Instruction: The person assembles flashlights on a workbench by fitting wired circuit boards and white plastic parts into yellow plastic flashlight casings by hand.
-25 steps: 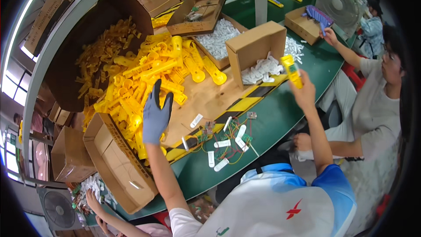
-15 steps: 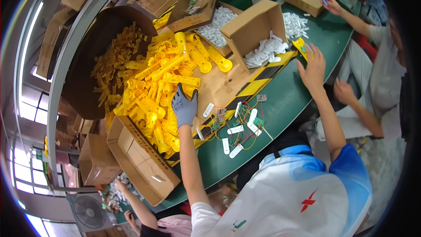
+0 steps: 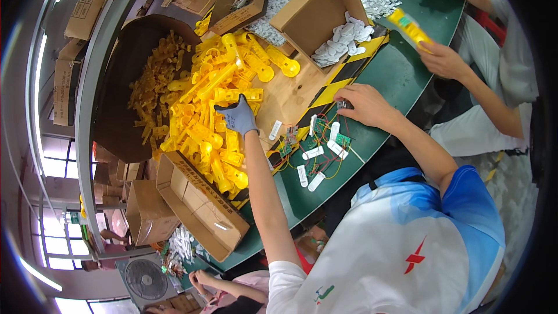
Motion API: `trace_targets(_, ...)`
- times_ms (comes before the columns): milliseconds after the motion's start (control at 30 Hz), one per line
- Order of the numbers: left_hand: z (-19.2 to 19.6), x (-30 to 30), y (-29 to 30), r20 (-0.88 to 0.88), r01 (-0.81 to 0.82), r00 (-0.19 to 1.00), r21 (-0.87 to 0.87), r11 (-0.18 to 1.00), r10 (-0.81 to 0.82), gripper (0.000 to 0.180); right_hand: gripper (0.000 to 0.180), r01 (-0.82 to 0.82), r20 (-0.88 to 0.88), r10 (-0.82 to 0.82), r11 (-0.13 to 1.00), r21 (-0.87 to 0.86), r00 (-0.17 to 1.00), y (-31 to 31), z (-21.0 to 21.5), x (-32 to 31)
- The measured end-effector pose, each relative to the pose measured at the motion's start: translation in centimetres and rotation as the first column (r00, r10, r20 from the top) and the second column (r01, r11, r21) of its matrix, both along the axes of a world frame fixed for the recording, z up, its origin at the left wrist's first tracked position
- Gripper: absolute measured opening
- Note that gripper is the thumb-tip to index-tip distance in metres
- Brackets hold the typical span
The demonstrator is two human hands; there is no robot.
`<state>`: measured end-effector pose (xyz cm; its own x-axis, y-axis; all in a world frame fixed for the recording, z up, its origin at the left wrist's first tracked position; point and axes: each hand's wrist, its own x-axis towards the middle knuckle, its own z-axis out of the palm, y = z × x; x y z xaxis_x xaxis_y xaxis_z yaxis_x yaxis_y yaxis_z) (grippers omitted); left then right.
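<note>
My left hand, in a grey glove with dark fingertips, rests over the near right side of a heap of yellow plastic housings. Its fingers are spread against the pieces, and I see none clearly held. Bare, my right hand pinches a small circuit board trailing red wires, at the table's striped edge. Between the hands lies a tangle of wired green boards and white oval plastic pieces on the green table.
An open carton of white pieces stands behind my right hand. Nearer left is another carton. At right, a co-worker's hand holds a yellow housing. Another person works at lower left.
My right hand has come left and nearer, from beside a yellow housing to the wired boards, and has taken hold of one. The co-worker has picked up that housing. My left hand stays at the heap.
</note>
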<state>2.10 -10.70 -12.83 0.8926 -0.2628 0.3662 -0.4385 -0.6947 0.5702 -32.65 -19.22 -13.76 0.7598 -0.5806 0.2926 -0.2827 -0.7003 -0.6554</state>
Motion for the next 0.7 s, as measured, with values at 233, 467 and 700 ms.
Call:
trace_targets(233,-0.1,1.8,2.9,-0.185,0.154,0.877,-0.767,0.623,-0.444,0.053,0.035,0.051,0.534,-0.171,0.972,0.231,0.828,-0.4,2.6,-1.1)
trace_targets(467,4.2,-2.9,7.9,-0.271,0.085,0.507,-0.929,0.361,-0.818,0.039,0.038,-0.219,0.574,-0.019,0.914,0.342,0.819,-0.5,8.4,3.7)
trace_targets(700,3.9,-13.1,13.5,-0.082,-0.31,-0.127,-0.943,0.118,-0.989,0.049,0.033,-0.447,0.692,0.053,0.798,0.404,0.72,0.8,11.9,7.9)
